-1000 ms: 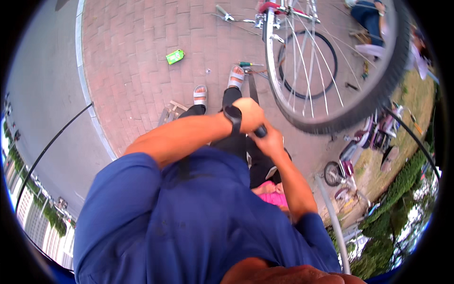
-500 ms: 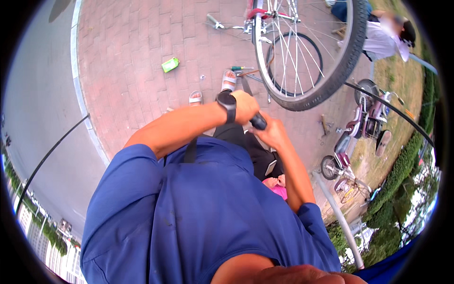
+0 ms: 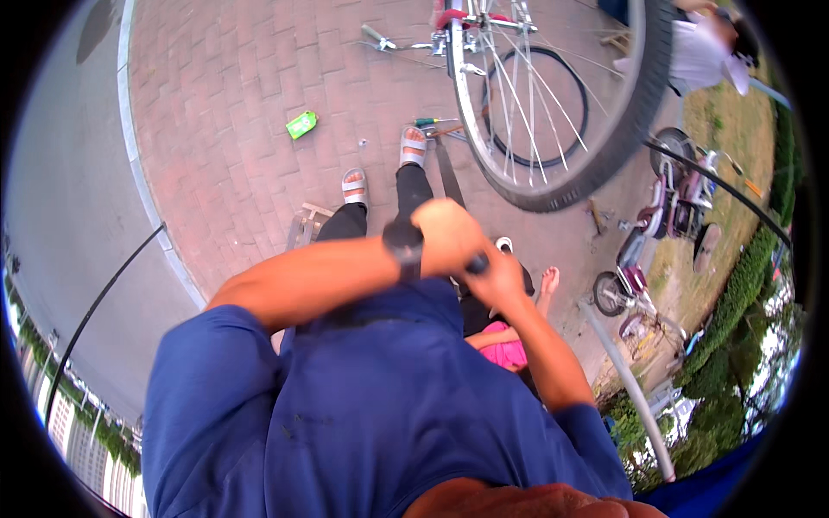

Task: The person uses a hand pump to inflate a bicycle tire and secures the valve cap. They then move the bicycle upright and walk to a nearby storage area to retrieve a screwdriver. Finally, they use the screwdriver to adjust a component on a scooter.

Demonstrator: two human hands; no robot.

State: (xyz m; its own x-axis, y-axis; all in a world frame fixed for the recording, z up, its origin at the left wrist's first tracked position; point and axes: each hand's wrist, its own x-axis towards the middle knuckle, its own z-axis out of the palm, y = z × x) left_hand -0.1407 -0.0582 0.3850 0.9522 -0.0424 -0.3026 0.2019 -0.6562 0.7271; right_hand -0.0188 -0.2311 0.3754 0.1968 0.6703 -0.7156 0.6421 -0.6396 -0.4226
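Note:
Both my hands are closed round a black rounded handle (image 3: 476, 262) in front of my waist; only a dark stub of it shows between them. My left hand (image 3: 447, 231), with a dark watch at its wrist, grips it from the left. My right hand (image 3: 501, 283) curls round its right part. Blur and my fingers hide the rest of it. A flat dark strip (image 3: 447, 173) runs along the paving just beyond my left hand. At the upper right, apart from my hands, stands a bicycle wheel (image 3: 553, 200) with a dark tire.
A loose black ring-shaped tire (image 3: 577, 142) lies behind the wheel. A green-handled screwdriver (image 3: 425, 122) and a bright green packet (image 3: 302, 125) lie on the paving. A person in pink (image 3: 505, 352) is close on the right. Farther right are a parked motorbike (image 3: 635, 250) and a grey pole (image 3: 635, 401).
My hands, still on the handle, have come up nearer to me and look larger. The right-hand person's pink top and hand show more. The whole view has shifted slightly.

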